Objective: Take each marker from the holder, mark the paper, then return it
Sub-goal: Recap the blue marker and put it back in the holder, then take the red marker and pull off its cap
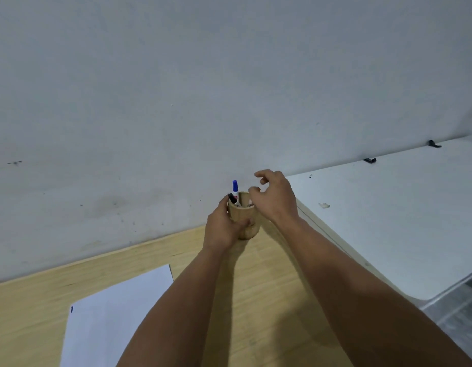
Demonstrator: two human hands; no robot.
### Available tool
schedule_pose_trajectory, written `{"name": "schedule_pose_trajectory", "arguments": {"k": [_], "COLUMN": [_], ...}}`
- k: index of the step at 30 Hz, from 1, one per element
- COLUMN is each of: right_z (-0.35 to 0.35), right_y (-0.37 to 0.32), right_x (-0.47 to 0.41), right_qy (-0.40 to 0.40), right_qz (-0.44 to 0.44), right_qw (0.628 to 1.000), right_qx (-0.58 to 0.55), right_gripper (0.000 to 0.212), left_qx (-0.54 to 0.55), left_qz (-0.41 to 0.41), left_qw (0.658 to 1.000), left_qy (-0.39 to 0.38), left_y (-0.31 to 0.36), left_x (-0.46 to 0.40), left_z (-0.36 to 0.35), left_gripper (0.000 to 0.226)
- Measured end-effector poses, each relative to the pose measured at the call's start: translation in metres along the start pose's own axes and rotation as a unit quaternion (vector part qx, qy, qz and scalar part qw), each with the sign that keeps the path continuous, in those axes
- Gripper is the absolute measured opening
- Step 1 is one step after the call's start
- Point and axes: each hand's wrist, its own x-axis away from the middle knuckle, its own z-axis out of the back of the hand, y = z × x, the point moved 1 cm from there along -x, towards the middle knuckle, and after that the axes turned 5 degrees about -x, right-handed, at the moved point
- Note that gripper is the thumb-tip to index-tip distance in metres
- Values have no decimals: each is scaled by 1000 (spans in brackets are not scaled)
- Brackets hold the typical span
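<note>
**Gripping the holder while the other hand hovers over the markers**

Standing at the far edge of the wooden counter [256, 300], close to the pale wall [176, 88], a small round wooden holder [246, 231] is clasped by the left hand [223, 229]. That hand wraps the holder's left and front side, thumb up near the rim and fingers curled across the front wall, so it is closed firmly on the cup.

The right hand [276, 198] is poised over the holder's right rim. Its fingers are loosely curled and spread, with thumb and forefinger apart; it grips nothing that can be seen, though the fingertips sit just above a marker's top [249, 203] peeking out at the right of the opening. Whether they touch it cannot be told.

Inside the holder, a blue-capped marker [235, 189] stands nearly upright and rises well clear of the rim at the back left. A black-capped marker [232, 199] leans beside it, lower, next to the left thumb.

A white sheet of paper [118, 321] lies flat on the counter to the near left, well apart from the holder, partly hidden by the left forearm. A small blue mark [71, 309] shows at its left edge.

To the right, a white table surface [388, 221] abuts the counter, with two small black clips [370, 160] along its far edge against the wall.
</note>
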Motion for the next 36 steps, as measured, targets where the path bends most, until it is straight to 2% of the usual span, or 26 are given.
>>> {"name": "schedule_pose_trajectory", "arguments": {"k": [3,6,11,13,16,18,22,25,29,32,36], "right_z": [-1,-4,14,26,40,39,12,-21,-58,-80,-101], "right_y": [8,14,-9,-29,-61,-81,-108,-120,-137,-152,-174], "right_x": [3,4,-7,-14,-15,-9,28,66,117,148,174], "right_qy": [-56,-60,10,36,57,52,-66,-182,-327,-374,-414], "right_qz": [-48,-58,-39,-16,15,42,37,18,-11,2,0], "right_qw": [997,996,995,992,985,980,965,956,920,900,877], "right_qx": [-14,-16,-91,-121,-160,-189,-253,-229,-214,-224,-245], "right_gripper": [28,17,20,17,13,15,21,30,33,18,19], "left_qx": [16,16,-15,-36,-76,-79,-79,-78,-71,-77,-70], "left_qz": [3,4,16,21,32,34,31,34,52,61,96], "left_qw": [1000,1000,999,999,996,996,996,994,991,991,990], "left_qy": [-1,-3,-31,-32,-20,-6,30,61,104,85,75], "left_y": [0,1,12,17,21,24,24,19,8,-2,-18], "left_x": [1,2,5,9,18,28,50,72,109,136,156], "left_z": [-1,0,11,26,54,79,136,179,231,259,287], "left_gripper": [57,56,52,57,83,79,68,60,76,65,45]}}
